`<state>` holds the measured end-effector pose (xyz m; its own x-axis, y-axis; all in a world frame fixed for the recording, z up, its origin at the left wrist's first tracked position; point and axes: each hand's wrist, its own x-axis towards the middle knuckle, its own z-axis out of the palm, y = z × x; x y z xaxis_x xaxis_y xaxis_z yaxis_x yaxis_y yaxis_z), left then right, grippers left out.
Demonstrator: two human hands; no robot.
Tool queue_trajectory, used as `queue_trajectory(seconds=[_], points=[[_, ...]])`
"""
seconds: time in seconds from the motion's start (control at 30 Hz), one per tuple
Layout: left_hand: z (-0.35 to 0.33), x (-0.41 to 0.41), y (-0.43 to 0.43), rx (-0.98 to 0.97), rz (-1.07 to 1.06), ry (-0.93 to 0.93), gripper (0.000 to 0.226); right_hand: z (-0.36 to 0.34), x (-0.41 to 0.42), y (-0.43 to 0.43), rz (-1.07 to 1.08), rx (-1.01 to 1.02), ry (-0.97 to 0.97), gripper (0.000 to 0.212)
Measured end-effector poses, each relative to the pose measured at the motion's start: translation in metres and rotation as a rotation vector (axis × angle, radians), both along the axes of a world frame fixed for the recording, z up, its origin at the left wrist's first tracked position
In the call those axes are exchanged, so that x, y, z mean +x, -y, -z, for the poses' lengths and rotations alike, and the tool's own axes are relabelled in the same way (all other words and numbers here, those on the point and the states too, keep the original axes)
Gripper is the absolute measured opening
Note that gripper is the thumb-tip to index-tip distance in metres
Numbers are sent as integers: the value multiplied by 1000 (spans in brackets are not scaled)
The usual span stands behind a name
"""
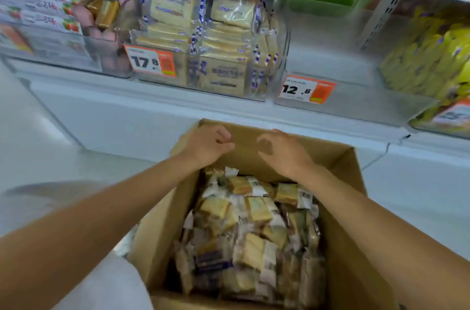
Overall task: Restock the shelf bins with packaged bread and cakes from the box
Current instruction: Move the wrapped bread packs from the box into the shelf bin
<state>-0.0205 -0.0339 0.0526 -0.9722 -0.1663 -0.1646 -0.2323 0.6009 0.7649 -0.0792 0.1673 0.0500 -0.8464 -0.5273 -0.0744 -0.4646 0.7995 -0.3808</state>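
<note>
Your left hand [207, 147] and right hand [283, 153] hover by the far wall of the box [157, 233], fingers loosely curled, nothing held. Packaged bread [251, 233] fills the box, below the shelf bins [356, 108].

The box [162, 233] is cut off by the lower edge, and the print on its packets [254, 228] is blurred. The yellow bags [432, 55] at the far right are smeared and cropped by the edge.
</note>
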Motion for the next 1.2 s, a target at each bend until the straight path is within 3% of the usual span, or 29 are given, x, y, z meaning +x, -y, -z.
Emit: queue_trajectory(seconds=[0.17,0.37,0.5,0.6,0.63,0.73,0.8,0.87,0.9,0.97,1.03,1.13,1.2], points=[[61,27,-22,50,117,234,29,99,54,-53,133,8,408,36],[88,39,-11,-13,108,291,31,148,98,6,157,-122,927,43],[90,47,-9,11,141,329,26,159,127,20,37,-94,928,10],[84,46,-6,-28,67,309,20,137,103,9,336,-225,957,7],[81,46,-7,-10,64,306,24,124,93,5,476,-300,988,15],[63,48,-20,162,304,413,66,85,74,-15,743,-584,911,13],[59,52,-34,75,526,394,94,61,68,-27,863,-865,1063,14],[64,48,-40,-46,504,254,88,44,65,-40,892,-1035,1159,29],[65,44,-39,-16,416,222,74,41,62,-45,858,-971,1117,39],[63,35,-35,84,299,258,55,38,59,-55,738,-732,852,51],[57,26,-34,175,353,369,47,34,60,-61,530,-599,582,59],[41,19,-42,289,463,435,27,35,64,-64,313,-556,568,70],[35,15,-47,302,458,386,27,38,64,-65,297,-565,611,49]])
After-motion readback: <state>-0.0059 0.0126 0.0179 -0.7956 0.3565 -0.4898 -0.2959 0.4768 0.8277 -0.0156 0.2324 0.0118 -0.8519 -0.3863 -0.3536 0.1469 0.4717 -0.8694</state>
